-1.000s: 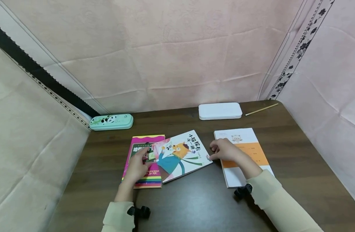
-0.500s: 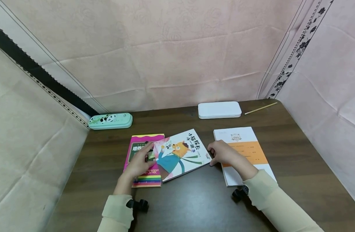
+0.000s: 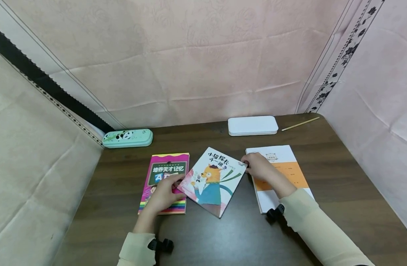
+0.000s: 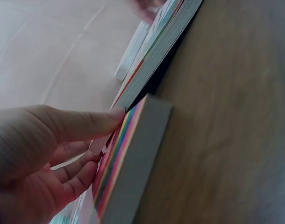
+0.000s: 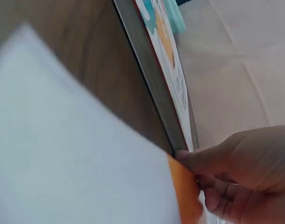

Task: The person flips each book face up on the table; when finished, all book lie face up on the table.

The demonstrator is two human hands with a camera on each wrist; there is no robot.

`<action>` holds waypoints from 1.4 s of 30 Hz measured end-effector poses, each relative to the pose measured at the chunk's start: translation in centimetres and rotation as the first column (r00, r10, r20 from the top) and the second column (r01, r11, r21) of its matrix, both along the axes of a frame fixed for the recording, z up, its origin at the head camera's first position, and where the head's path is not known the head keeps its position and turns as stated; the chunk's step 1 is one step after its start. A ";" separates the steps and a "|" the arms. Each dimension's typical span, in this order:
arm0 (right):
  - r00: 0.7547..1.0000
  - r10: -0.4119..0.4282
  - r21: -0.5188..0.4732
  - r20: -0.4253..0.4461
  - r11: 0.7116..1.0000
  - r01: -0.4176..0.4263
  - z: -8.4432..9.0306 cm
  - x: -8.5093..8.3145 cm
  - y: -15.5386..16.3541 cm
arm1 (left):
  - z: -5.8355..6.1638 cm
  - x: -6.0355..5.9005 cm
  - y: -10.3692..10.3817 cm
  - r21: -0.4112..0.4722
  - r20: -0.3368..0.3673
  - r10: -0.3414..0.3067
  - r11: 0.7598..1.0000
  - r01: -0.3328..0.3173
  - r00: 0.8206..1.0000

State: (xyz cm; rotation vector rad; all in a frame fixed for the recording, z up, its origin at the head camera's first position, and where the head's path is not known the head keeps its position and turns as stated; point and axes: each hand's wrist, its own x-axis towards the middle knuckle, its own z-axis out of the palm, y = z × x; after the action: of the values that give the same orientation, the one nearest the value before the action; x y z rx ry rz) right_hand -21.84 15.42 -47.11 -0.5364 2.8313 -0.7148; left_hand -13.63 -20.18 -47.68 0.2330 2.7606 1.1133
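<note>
In the head view a white picture book (image 3: 211, 181) with an orange cat in blue lies turned at an angle, its left corner by the pink book. My left hand (image 3: 165, 195) is over the pink book (image 3: 170, 168) and pinches that corner; in the left wrist view the thumb (image 4: 86, 125) lies at the picture book's edge (image 4: 154, 60). At the opposite corner my right hand (image 3: 258, 168) pinches the picture book between thumb and fingers. Beneath the right hand lies a white book with an orange band (image 3: 289, 173), partly covered by the hand and forearm.
A mint pencil case (image 3: 127, 138) with pandas stands at the back left of the brown table (image 3: 216, 244). Toward the back right are a white case (image 3: 253, 126) and a thin yellowish stick (image 3: 300, 124). Cloth walls (image 3: 203, 74) enclose the table's back and sides.
The picture book has turned clockwise, its right corner moving up and its lower edge toward me. My right hand moved up with that corner; my left hand shifted right and down to its left corner.
</note>
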 end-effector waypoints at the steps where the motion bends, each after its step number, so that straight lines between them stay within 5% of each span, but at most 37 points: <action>1: 1.000 -0.002 -0.002 -0.015 1.000 0.002 -0.1 -0.2 0.0 | 0.0 0.1 0.3 0.015 0.002 -0.017 1.000 0.017 1.000; 6: 0.998 -0.003 -0.013 -0.060 1.000 0.003 -0.6 -1.3 0.2 | -0.2 1.0 1.5 0.015 0.017 -0.066 0.998 0.066 0.998; 16: 0.992 0.021 -0.075 -0.122 0.997 -0.030 -1.3 -3.5 0.0 | -0.4 2.8 3.5 -0.135 -0.011 -0.150 0.980 0.147 0.989; 24: 0.992 0.029 -0.090 -0.124 0.995 -0.041 -1.2 -4.3 -0.7 | -0.6 3.5 4.5 -0.174 -0.024 -0.116 0.979 0.110 0.993; 33: 0.993 0.084 -0.115 -0.087 0.989 -0.094 -0.8 -4.2 0.6 | -0.4 3.6 4.6 -0.189 -0.014 -0.125 0.975 0.120 0.992; 42: 0.997 0.027 -0.207 -0.076 0.977 -0.042 0.3 -2.9 5.3 | -0.2 3.6 4.5 -0.193 0.013 -0.133 0.972 0.133 0.991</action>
State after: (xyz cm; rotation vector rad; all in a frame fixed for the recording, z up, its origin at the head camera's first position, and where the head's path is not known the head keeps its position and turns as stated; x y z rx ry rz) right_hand -24.76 20.72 -46.84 -0.6548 2.8213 -1.0136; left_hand -10.02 -15.63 -47.87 0.3861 2.7815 0.8068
